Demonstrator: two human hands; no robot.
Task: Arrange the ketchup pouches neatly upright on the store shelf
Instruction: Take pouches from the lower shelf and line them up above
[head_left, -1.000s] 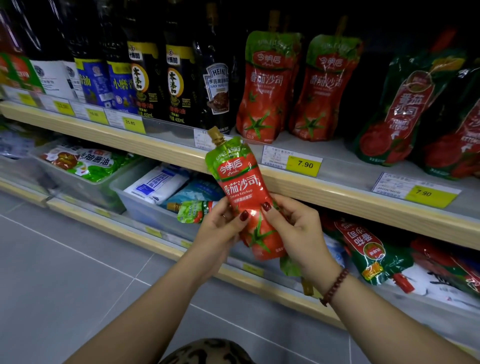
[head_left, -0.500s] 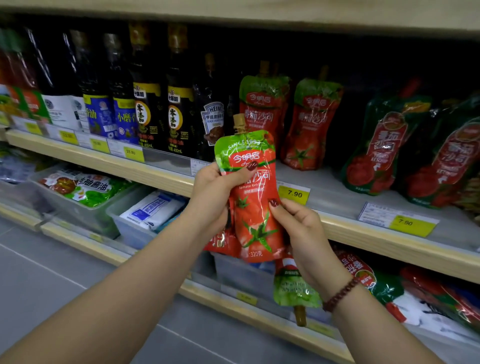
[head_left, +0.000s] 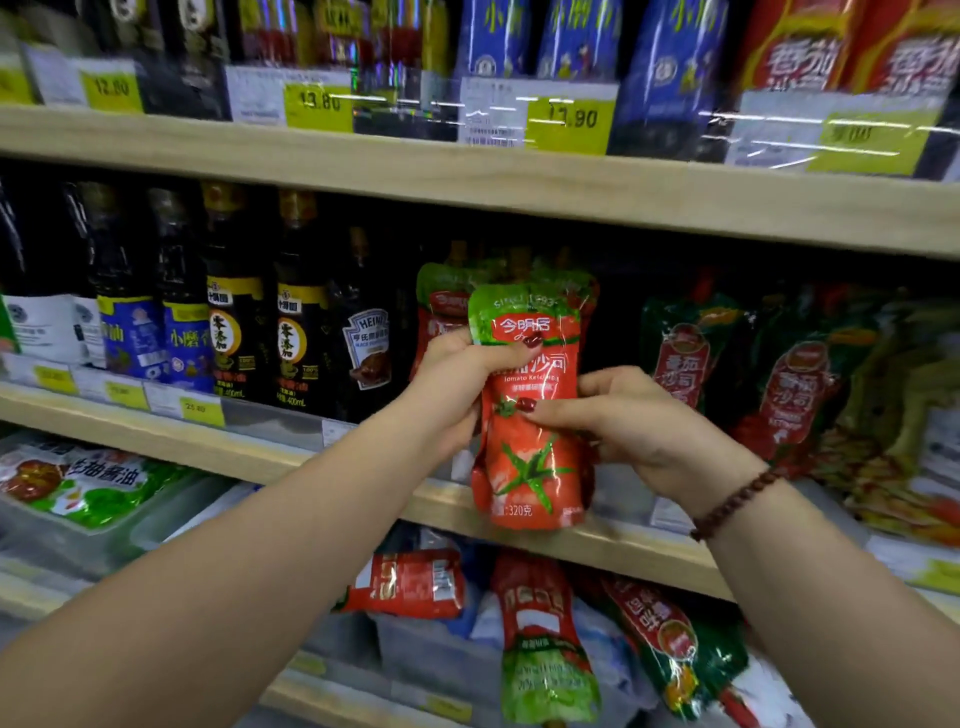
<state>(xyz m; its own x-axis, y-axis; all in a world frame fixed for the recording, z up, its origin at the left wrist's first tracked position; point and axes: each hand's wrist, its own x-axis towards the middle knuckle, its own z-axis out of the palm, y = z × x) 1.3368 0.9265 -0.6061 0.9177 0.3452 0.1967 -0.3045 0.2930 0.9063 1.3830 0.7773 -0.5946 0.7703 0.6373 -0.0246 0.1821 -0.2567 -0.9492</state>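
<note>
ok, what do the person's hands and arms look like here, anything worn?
Both forearms are bare, with no sleeves and no gloves. The left hand and the right hand have dark red polished nails. A bracelet of dark reddish-brown round beads circles the right wrist. No watch or rings show.

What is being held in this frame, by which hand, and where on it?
One ketchup pouch, upright, in both hands: left hand grips its upper left edge below the green top, right hand pinches its middle right side.
</note>
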